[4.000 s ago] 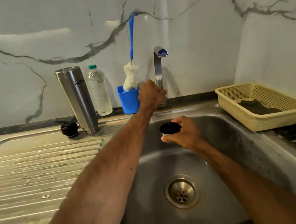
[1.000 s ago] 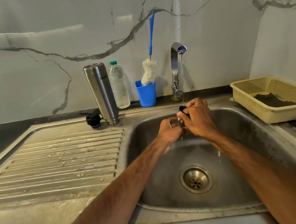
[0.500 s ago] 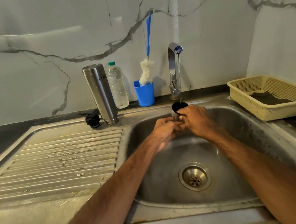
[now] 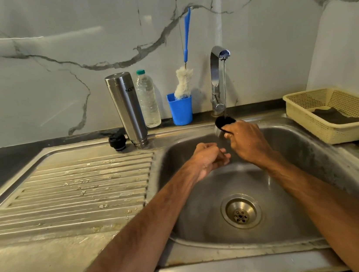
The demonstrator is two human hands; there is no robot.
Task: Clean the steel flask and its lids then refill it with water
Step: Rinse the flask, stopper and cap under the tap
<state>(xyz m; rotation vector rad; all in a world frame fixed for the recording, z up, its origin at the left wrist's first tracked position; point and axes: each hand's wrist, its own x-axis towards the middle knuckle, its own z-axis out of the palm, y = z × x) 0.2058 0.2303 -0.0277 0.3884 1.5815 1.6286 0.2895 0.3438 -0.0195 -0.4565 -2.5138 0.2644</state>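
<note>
Right hand (image 4: 249, 142) grip on lid (image 4: 224, 121); steel sink (image 4: 305, 165); marble wall (image 4: 53, 88)

Left arm: the bare left forearm (image 4: 141, 232) reaches in from the lower left, angled up and to the right.
Left hand: the left hand (image 4: 209, 160) hangs lower than the right, just beside the right wrist.
Left fingers: its fingers (image 4: 223, 156) are loosely curled, tips toward the right hand, with nothing in them.
Right arm: the bare right forearm (image 4: 319, 197) comes in from the lower right, angled up and to the left.
Right hand: the right hand (image 4: 249, 142) is raised, back toward the camera.
Right grip: it grips a cup lid (image 4: 224, 122) at its top, mouth tipped toward the camera.
</note>
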